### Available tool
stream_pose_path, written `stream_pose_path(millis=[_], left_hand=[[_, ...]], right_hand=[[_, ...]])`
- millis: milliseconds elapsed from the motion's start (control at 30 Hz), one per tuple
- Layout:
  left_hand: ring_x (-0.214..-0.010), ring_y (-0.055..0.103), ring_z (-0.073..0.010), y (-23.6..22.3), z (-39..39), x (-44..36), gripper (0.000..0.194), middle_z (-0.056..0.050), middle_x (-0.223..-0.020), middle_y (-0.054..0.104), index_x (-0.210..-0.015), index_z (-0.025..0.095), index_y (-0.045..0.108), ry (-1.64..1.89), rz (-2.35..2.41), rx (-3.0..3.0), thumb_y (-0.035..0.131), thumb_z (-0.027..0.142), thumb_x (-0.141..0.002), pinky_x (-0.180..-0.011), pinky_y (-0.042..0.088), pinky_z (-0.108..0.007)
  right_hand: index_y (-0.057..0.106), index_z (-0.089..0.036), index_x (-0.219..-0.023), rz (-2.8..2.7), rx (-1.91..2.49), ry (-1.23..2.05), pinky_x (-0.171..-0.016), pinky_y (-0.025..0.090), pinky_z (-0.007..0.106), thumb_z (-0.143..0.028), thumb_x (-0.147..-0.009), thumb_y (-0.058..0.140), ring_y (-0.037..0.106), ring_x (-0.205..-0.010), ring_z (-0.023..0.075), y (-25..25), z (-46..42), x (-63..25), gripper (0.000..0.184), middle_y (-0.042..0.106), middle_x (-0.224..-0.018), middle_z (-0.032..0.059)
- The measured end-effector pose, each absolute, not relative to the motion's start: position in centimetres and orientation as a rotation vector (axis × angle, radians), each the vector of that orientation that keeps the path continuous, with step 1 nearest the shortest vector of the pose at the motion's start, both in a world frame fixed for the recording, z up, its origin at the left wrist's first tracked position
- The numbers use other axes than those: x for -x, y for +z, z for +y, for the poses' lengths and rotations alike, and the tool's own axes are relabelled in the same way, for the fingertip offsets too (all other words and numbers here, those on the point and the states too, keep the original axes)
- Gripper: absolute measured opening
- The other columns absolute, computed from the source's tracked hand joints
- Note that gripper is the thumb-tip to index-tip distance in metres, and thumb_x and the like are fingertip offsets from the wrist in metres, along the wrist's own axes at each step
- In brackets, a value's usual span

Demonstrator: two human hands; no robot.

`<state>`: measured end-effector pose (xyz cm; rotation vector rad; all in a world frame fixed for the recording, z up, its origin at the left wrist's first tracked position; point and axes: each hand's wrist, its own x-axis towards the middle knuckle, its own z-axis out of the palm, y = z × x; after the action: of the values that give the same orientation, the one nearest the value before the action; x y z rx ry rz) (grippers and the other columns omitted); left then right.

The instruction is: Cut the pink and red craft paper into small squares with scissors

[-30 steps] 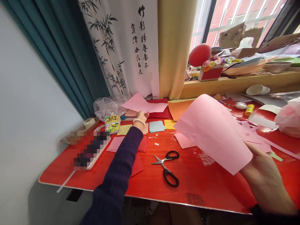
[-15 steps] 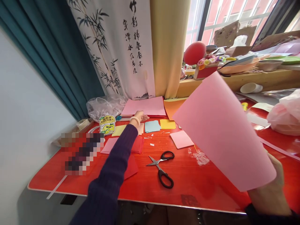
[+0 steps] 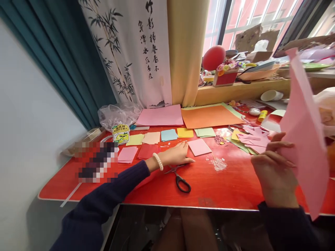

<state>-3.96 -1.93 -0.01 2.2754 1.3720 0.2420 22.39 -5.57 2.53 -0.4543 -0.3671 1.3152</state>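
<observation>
My right hand [image 3: 276, 169] grips a large pink sheet of paper [image 3: 305, 139], which stands bent and upright at the right. With fingers stretched out and thumb apart, my left hand [image 3: 176, 155] is over the scissors [image 3: 183, 184]. It hides one of their handles; whether it touches them I cannot tell. The blades lie spread on the table. Just past my left fingertips is a pink paper square [image 3: 199, 147]. Red squares [image 3: 148, 151] and pink squares [image 3: 127, 154] lie to the left of that hand.
Behind are squares in yellow, peach, blue [image 3: 169, 135] and green, then a pink stack [image 3: 160, 115] and orange sheets [image 3: 211, 116]. Pink scraps [image 3: 253, 138] and white shreds [image 3: 219, 164] lie right of centre. A yellow-green pouch [image 3: 120, 134] stands left. The red table's front edge [image 3: 193, 208] is near me.
My left hand has come back from the pink stack to the scissors. My right hand has swung the pink sheet right and turned it more edge-on, uncovering the scraps and orange sheets.
</observation>
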Motion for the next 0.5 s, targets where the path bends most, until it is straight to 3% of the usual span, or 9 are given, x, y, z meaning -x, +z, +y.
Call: stream_pose_path(millis=[133, 300, 500], left_hand=[[-0.124, 0.040, -0.0361, 0.9, 0.7, 3.2, 0.084, -0.027, -0.133, 0.044, -0.129, 0.001, 0.039, 0.160, 1.370, -2.405, 0.055, 0.061, -0.073, -0.099, 0.032, -0.041], [-0.102, 0.052, -0.0318, 1.2, 2.0, 1.8, 0.064, -0.019, -0.111, 0.058, -0.111, 0.008, 0.054, 0.068, 1.293, -2.506, 0.061, 0.056, -0.069, -0.085, 0.040, -0.037], [-0.097, 0.052, -0.0316, 1.5, 3.1, 0.2, 0.052, -0.020, -0.107, 0.059, -0.103, 0.006, 0.061, 0.011, 1.335, -2.467, 0.067, 0.040, -0.064, -0.078, 0.041, -0.037]], right_hand=[[0.061, -0.015, -0.095, -0.188, 0.106, 1.438, -0.031, 0.036, 0.008, -0.006, -0.088, 0.040, 0.048, -0.031, -0.0030, 2.7, -5.7, -22.6, 0.024, 0.062, -0.064, -0.0069], [0.059, -0.019, -0.081, -0.284, 0.104, 1.423, -0.032, 0.037, 0.008, -0.006, -0.088, 0.039, 0.046, -0.033, -0.0029, 1.9, -5.2, -23.4, 0.025, 0.062, -0.066, -0.0061], [0.060, -0.021, -0.072, -0.561, 0.350, 1.245, -0.034, 0.034, 0.002, -0.008, -0.083, 0.051, 0.037, -0.032, -0.0054, 1.6, -5.0, -23.6, 0.019, 0.059, -0.066, -0.0076]])
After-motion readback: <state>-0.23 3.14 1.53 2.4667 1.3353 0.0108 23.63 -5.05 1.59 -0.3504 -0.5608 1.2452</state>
